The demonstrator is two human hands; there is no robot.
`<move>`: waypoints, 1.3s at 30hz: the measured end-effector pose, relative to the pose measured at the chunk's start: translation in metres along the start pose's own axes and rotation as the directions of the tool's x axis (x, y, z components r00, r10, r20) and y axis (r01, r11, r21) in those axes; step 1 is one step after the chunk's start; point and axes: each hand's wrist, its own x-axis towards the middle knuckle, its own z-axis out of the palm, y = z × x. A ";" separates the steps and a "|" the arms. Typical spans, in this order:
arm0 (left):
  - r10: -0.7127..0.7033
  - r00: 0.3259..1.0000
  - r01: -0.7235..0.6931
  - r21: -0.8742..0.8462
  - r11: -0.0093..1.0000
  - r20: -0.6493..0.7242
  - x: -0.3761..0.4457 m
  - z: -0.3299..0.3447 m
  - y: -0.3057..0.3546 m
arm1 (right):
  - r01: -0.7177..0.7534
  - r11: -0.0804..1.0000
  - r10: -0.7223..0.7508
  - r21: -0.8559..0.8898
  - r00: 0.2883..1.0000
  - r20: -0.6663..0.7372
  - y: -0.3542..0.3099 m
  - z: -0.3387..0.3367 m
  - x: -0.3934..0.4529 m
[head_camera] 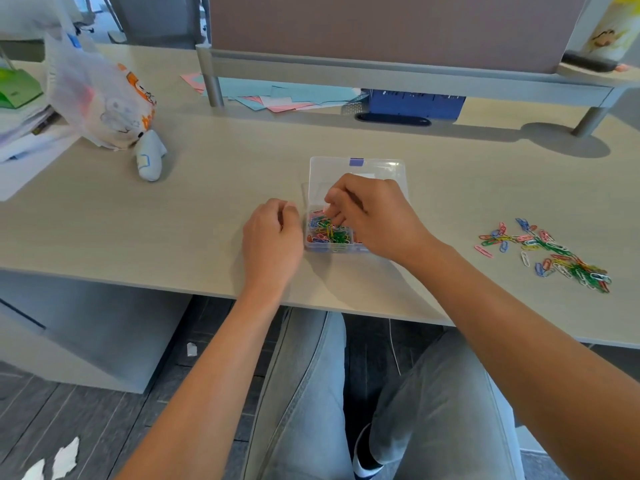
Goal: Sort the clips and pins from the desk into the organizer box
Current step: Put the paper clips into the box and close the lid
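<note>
A small clear plastic organizer box [391, 168] lies on the desk with its lid folded back and a purple latch at the far edge. Its near tray holds several coloured paper clips [329, 232]. My right hand [374, 216] hovers over the tray, fingers curled down among the clips; what the fingertips hold is hidden. My left hand [272, 237] rests against the box's left side with fingers curled; whether it grips the box wall I cannot tell. A loose pile of coloured paper clips [550, 252] lies on the desk to the right.
A plastic bag with printed items [100, 95] and a small grey plush [149, 157] sit at the back left beside paper stacks. Coloured paper sheets [277, 95] and a blue box [415, 102] lie under the raised shelf. The desk's front edge [311, 306] runs just below my wrists.
</note>
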 end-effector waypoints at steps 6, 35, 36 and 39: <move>0.118 0.993 -0.118 0.088 0.989 0.004 -0.007 0.005 0.007 | -0.032 0.999 0.028 -0.033 0.991 -0.133 0.011 -0.016 -0.009; 0.284 0.917 -0.392 0.498 0.773 0.280 -0.038 0.000 0.000 | 0.083 0.902 -0.024 -0.424 0.990 0.142 0.026 -0.003 -0.037; 0.279 0.917 -0.390 0.497 0.775 0.285 -0.038 0.000 0.000 | 0.063 0.913 -0.012 -0.404 0.992 0.128 0.025 -0.003 -0.036; 0.255 0.921 -0.373 0.485 0.791 0.293 -0.036 0.002 0.001 | 0.015 0.930 0.021 -0.368 0.995 0.094 0.024 -0.005 -0.035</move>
